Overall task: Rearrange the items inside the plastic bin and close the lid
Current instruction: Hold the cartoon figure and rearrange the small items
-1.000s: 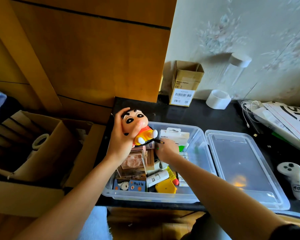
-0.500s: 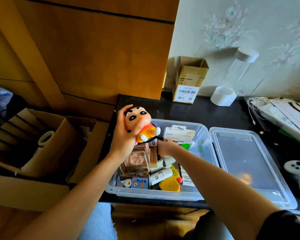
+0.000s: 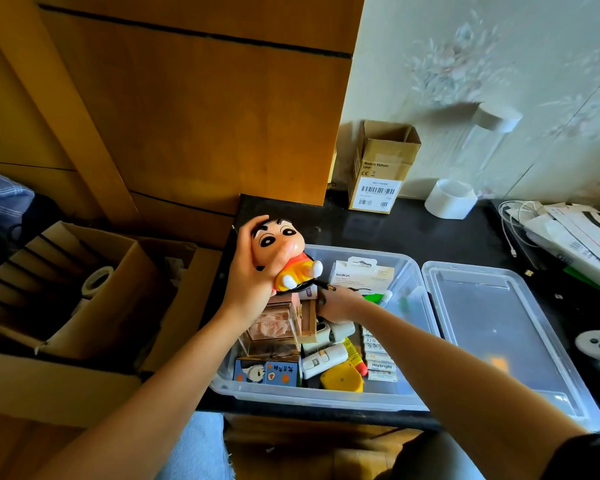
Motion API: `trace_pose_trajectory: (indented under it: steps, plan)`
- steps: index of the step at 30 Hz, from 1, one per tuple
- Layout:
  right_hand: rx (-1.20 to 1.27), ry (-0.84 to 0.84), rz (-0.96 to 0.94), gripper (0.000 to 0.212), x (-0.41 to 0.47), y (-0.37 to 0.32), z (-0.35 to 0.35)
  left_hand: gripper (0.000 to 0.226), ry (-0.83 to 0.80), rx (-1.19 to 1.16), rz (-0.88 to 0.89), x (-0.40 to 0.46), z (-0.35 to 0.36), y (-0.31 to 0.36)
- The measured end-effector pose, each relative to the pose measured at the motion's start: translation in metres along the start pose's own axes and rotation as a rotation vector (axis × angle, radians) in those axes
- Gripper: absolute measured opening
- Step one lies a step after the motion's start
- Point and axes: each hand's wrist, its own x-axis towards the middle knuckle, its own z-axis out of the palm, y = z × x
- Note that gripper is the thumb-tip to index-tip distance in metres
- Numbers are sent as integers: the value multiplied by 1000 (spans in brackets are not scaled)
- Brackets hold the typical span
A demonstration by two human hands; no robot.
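My left hand (image 3: 248,284) grips the toy figure (image 3: 280,252) above the bin (image 3: 312,398) at 10 o'clock for room, right hand (image 3: 338,304) digs inside w/ fingers hidden, can't tell grip; lid (image 3: 499,337) off at 3.

The single head-worn camera looks forward and steeply down from close above the plastic bin (image 3: 409,341) on the black counter (image 3: 430,237), wall beyond.

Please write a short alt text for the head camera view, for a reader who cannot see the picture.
A person's left hand grips a cartoon boy figurine above an open clear plastic bin full of small items, while the right hand reaches inside it. The bin's lid lies beside it on a black counter.
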Motion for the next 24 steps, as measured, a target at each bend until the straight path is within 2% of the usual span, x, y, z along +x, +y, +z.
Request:
trace_pose_trajectory:
  steps: [6,9,12,19,24]
  plan:
    - [135,-69,-48,40,-5,0,-6,59,9,-6,0,-1,0,3]
    - [88,-78,-60,36,-8,1,-5,59,3,-1,6,0,1,3]
    - [93,28,-55,32,-7,6,3,58,2,-2,9,0,2,2]
    - [285,314,-61,23,-15,19,9,55,18,-1,3,2,1,-3]
    - [191,424,-87,21,-45,23,-3,56,7,1,-2,0,2,-5]
